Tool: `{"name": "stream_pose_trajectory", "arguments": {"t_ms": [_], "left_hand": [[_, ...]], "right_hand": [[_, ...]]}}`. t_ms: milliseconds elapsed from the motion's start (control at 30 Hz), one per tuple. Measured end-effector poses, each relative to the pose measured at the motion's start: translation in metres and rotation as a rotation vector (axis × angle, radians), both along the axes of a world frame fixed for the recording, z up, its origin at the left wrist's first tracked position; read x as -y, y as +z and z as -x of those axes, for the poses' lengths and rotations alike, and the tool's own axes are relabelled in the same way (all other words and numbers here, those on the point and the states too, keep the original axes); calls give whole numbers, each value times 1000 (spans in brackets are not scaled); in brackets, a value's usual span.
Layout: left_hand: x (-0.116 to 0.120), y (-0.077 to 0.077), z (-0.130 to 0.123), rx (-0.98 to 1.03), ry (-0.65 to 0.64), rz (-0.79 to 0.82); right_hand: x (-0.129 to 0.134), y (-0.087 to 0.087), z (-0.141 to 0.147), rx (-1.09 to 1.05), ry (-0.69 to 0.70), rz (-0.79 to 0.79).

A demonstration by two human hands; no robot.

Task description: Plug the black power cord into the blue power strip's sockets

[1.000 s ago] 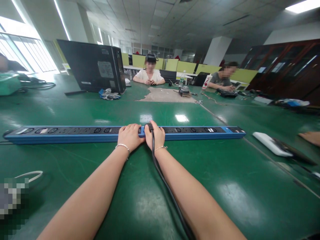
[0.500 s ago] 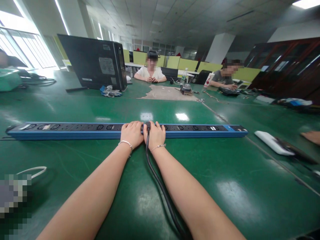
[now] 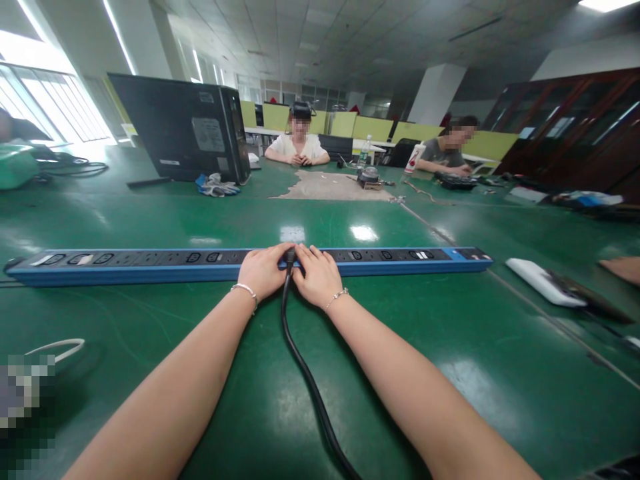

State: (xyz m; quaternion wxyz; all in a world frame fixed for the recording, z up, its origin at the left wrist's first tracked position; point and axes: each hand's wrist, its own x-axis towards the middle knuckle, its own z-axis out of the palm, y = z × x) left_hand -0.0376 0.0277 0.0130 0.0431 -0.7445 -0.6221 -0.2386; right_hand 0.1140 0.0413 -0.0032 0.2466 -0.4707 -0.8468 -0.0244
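A long blue power strip with a black socket face lies across the table in front of me. Near its middle a black plug stands at the sockets, its thick black cable running down toward me. My left hand closes on the plug from the left, its fingers bent over the strip. From the right, my right hand closes on the same plug, with its fingers also across the strip. Whether the plug is fully seated is hidden by my fingers.
A black computer case and gloves stand beyond the strip at left. White and dark devices lie at right. A white loop shows at lower left. Two people sit across the green table, near a bottle.
My right hand has shifted right, off the cable, and now sits beside the plug. The cable hangs between both hands. The whole view has shifted slightly.
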Motion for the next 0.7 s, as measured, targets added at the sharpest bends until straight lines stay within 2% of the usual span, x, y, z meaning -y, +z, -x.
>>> {"name": "stream_pose_trajectory", "arguments": {"t_ms": [133, 300, 467, 533, 633, 700], "left_hand": [[0, 2, -1, 13, 25, 1], [-4, 2, -4, 6, 83, 7], [-4, -2, -7, 34, 53, -58], [-5, -4, -6, 127, 54, -98], [-8, -4, 1, 386, 128, -240], [-10, -3, 8, 475, 157, -320]], "right_hand": [[-1, -5, -10, 62, 56, -18], [0, -10, -8, 29, 39, -60], [-2, -10, -6, -31, 37, -62], [-3, -10, -7, -48, 35, -61], [-5, -10, -8, -57, 45, -60], [-6, -11, -8, -60, 58, -59]]}}
